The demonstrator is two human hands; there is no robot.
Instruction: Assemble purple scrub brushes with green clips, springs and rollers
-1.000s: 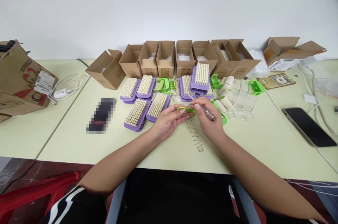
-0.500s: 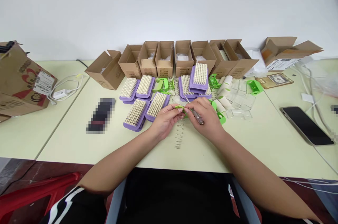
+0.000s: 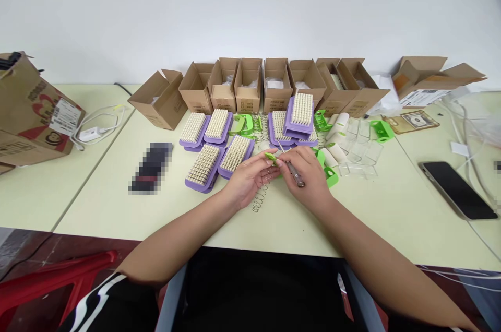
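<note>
My left hand (image 3: 247, 181) pinches a small green plastic piece (image 3: 270, 156) between thumb and finger, the other fingers curled beneath it. A wire coil spring (image 3: 259, 199) hangs or lies below that hand; its upper end is hidden by the fingers. My right hand (image 3: 308, 175) is closed around a screwdriver (image 3: 296, 176), whose brownish see-through handle points toward me and whose shaft points away. Its thumb and fingertip meet the green piece beside my left fingers. Behind the hands, purple-based brushes (image 3: 237, 153) with cream bristles lie bristles up, some stacked.
Open cardboard boxes (image 3: 248, 97) line the wall. Right of my hands lie white rollers (image 3: 335, 153), clear plastic covers (image 3: 357, 170) and green frames (image 3: 381, 131). A phone (image 3: 457, 190) rests at far right, a dark blurred object (image 3: 152, 167) at left, and a white cable (image 3: 90, 134) beyond it.
The spring's lower end has swung left and slightly up. The green piece is tilted a little more toward view. Both hands keep their grip, and the camera view has shifted slightly.
</note>
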